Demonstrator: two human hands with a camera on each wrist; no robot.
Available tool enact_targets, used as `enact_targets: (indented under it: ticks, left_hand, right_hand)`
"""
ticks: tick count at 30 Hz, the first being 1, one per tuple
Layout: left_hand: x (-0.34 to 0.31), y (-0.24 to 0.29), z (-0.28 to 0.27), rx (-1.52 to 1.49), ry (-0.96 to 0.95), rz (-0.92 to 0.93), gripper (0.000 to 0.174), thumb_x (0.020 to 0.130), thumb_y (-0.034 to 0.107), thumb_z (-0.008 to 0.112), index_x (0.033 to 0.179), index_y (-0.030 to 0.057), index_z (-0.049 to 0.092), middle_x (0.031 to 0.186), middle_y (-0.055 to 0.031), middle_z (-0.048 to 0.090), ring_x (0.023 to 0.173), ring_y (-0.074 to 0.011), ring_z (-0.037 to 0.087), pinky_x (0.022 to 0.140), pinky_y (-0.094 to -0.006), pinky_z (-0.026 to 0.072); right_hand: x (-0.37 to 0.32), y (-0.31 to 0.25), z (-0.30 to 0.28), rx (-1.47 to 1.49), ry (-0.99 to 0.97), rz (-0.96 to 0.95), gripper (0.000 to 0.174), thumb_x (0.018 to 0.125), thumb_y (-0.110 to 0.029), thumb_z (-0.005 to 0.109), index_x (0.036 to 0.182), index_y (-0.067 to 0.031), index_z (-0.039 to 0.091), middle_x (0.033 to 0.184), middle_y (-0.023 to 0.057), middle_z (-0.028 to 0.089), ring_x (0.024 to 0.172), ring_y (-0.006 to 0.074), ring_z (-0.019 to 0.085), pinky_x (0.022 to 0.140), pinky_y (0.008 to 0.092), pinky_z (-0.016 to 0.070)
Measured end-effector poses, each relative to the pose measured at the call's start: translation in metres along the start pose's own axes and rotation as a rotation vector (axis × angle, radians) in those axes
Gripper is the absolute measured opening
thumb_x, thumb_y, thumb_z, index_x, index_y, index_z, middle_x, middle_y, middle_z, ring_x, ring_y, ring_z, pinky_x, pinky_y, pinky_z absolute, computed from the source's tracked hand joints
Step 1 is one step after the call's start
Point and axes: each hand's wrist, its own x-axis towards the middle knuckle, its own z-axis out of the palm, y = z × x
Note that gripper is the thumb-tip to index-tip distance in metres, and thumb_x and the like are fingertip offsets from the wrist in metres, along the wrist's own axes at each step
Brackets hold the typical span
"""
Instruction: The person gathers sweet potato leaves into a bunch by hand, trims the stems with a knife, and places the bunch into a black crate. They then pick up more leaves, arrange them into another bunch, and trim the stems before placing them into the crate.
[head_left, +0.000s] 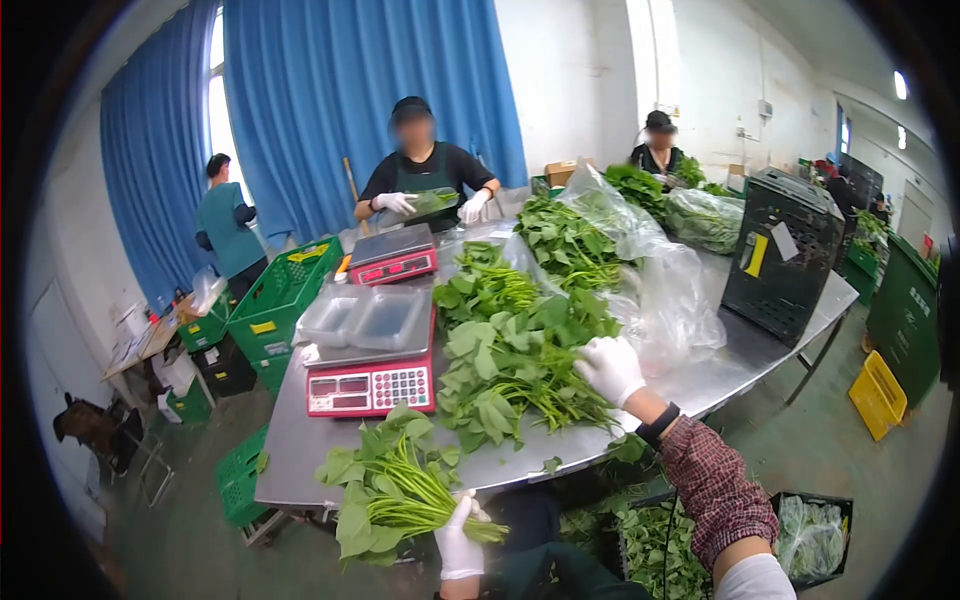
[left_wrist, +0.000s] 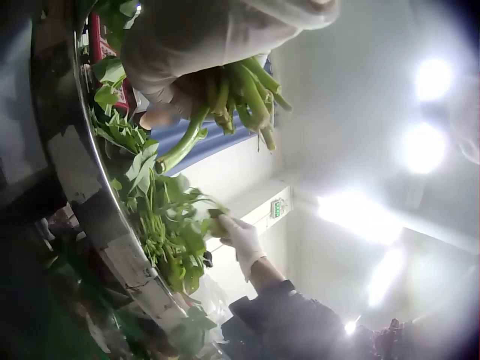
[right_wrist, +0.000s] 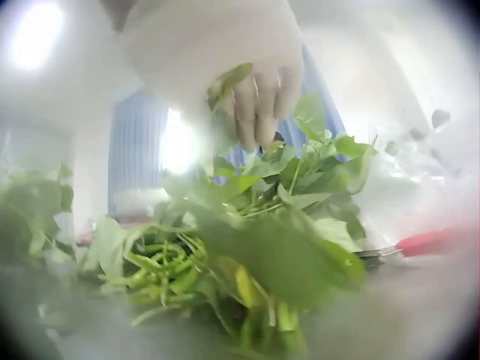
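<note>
Left grip (head_left: 460,540): closed round bunch (head_left: 390,485) stems, past table (head_left: 290,445) edge
Right grip (head_left: 610,368): curled into pile (head_left: 505,365), hold unclear
Risk: overhanging stems may slip and drop

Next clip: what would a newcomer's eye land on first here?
First, the big pile of leafy greens spread across the steel table, with the gloved right hand resting on its near side. Then the bunch of greens that the gloved left hand grips by the stems at the table's front edge, with the red scale just beyond it. Blue curtains fill the back wall.
</note>
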Motion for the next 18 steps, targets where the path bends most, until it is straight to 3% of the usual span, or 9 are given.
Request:
enact_targets:
  ticks: [2, 3, 5, 8, 11, 14, 16, 17, 18]
  left_hand:
    - [0.001, 0.002, -0.003, 0.035, -0.015, 0.013, 0.013, 0.082, 0.006, 0.062, 0.093, 0.0007, 0.060, 0.070, -0.0025, 0.053, 0.057, -0.0128, 0.049, 0.054, -0.0253, 0.0421]
    - [0.004, 0.000, -0.006, 0.061, -0.001, 0.017, 0.013, 0.082, 0.007, 0.062, 0.094, 0.0007, 0.061, 0.069, -0.0026, 0.053, 0.056, -0.0131, 0.049, 0.053, -0.0255, 0.0421]
    - [0.007, -0.005, -0.009, 0.077, -0.007, 0.021, 0.013, 0.082, 0.007, 0.062, 0.093, 0.0007, 0.060, 0.069, -0.0026, 0.053, 0.056, -0.0133, 0.050, 0.053, -0.0257, 0.0422]
    - [0.007, -0.010, -0.004, 0.084, -0.013, -0.010, 0.013, 0.082, 0.008, 0.062, 0.093, 0.0009, 0.060, 0.069, -0.0025, 0.053, 0.056, -0.0138, 0.051, 0.053, -0.0262, 0.0426]
    - [0.008, -0.011, 0.003, 0.027, -0.029, -0.067, 0.012, 0.081, 0.007, 0.062, 0.092, 0.0008, 0.060, 0.069, -0.0026, 0.053, 0.056, -0.0137, 0.051, 0.054, -0.0265, 0.0430]
    - [0.014, -0.020, -0.001, 0.068, -0.014, -0.027, 0.011, 0.082, 0.007, 0.061, 0.091, 0.0003, 0.060, 0.069, -0.0028, 0.053, 0.057, -0.0133, 0.051, 0.054, -0.0260, 0.0428]
    - [0.022, -0.023, -0.003, 0.106, -0.035, 0.014, 0.010, 0.082, 0.005, 0.060, 0.091, -0.0001, 0.060, 0.068, -0.0029, 0.053, 0.057, -0.0128, 0.051, 0.055, -0.0252, 0.0425]
    - [0.024, -0.024, 0.000, 0.090, -0.024, 0.017, 0.009, 0.082, 0.005, 0.059, 0.090, 0.0000, 0.059, 0.068, -0.0029, 0.052, 0.057, -0.0125, 0.051, 0.056, -0.0245, 0.0423]
    - [0.026, -0.026, 0.002, 0.084, -0.014, 0.011, 0.009, 0.082, 0.005, 0.059, 0.090, 0.0000, 0.059, 0.068, -0.0029, 0.052, 0.057, -0.0125, 0.051, 0.056, -0.0245, 0.0423]
  right_hand:
    - [0.006, -0.001, -0.004, 0.206, 0.208, 0.090, 0.019, 0.083, -0.023, 0.060, 0.088, -0.0058, 0.064, 0.076, 0.0080, 0.059, 0.074, 0.0241, 0.058, 0.069, 0.0353, 0.0430]
    - [0.009, -0.005, -0.011, 0.209, 0.213, 0.093, 0.019, 0.083, -0.023, 0.060, 0.088, -0.0058, 0.064, 0.076, 0.0080, 0.059, 0.074, 0.0241, 0.058, 0.069, 0.0353, 0.0430]
    - [0.012, -0.009, -0.026, 0.881, 0.242, 0.475, 0.024, 0.088, -0.023, 0.057, 0.095, -0.0006, 0.061, 0.081, 0.0076, 0.062, 0.077, 0.0168, 0.057, 0.073, 0.0295, 0.0437]
    - [0.004, 0.006, -0.034, 1.010, 0.323, 0.501, 0.029, 0.090, -0.023, 0.055, 0.102, 0.0031, 0.060, 0.088, 0.0075, 0.063, 0.080, 0.0119, 0.054, 0.077, 0.0265, 0.0429]
    - [-0.034, 0.021, -0.070, 0.970, 0.298, 0.588, 0.028, 0.089, -0.017, 0.056, 0.106, 0.0042, 0.060, 0.093, 0.0077, 0.064, 0.085, 0.0127, 0.055, 0.079, 0.0267, 0.0430]
    - [-0.094, 0.024, -0.137, 0.757, 0.293, 0.570, 0.028, 0.087, -0.012, 0.055, 0.110, 0.0032, 0.059, 0.095, 0.0092, 0.064, 0.086, 0.0154, 0.057, 0.078, 0.0274, 0.0439]
    - [-0.135, 0.046, -0.183, 0.474, -0.052, 0.401, 0.030, 0.088, -0.020, 0.056, 0.111, -0.0006, 0.060, 0.091, 0.0059, 0.063, 0.084, 0.0125, 0.055, 0.077, 0.0279, 0.0445]
    - [-0.153, 0.055, -0.203, 0.460, -0.283, 0.534, 0.027, 0.081, -0.019, 0.063, 0.103, -0.0035, 0.063, 0.082, 0.0091, 0.061, 0.078, 0.0215, 0.059, 0.074, 0.0304, 0.0459]
    - [-0.161, 0.058, -0.226, 0.162, -0.549, 0.404, 0.038, 0.076, -0.032, 0.068, 0.105, -0.0073, 0.064, 0.087, 0.0107, 0.063, 0.081, 0.0284, 0.061, 0.076, 0.0357, 0.0467]
